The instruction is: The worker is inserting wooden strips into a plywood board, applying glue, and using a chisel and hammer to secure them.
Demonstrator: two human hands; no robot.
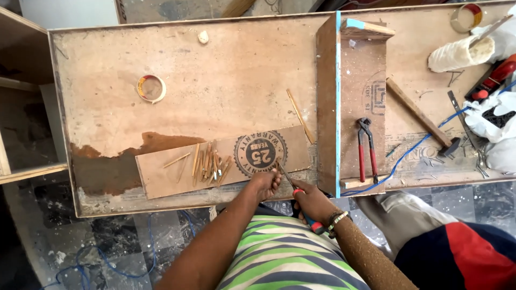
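my left hand [266, 184] pinches a thin wooden sliver [280, 167] at the near edge of the flat rectangular plywood offcut [161, 180]. my right hand [310, 203] is closed around a red-and-blue-handled chisel [303, 207], its blade touching the sliver. a pile of short wooden slivers [209, 165] lies just left; the upright plywood divider with a blue edge [328, 102] stands close on the right.

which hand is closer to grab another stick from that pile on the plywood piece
Left. The left hand rests at the plywood piece edge, just right of the stick pile, holding only a thin stick. The right hand sits farther away, gripping the knife.
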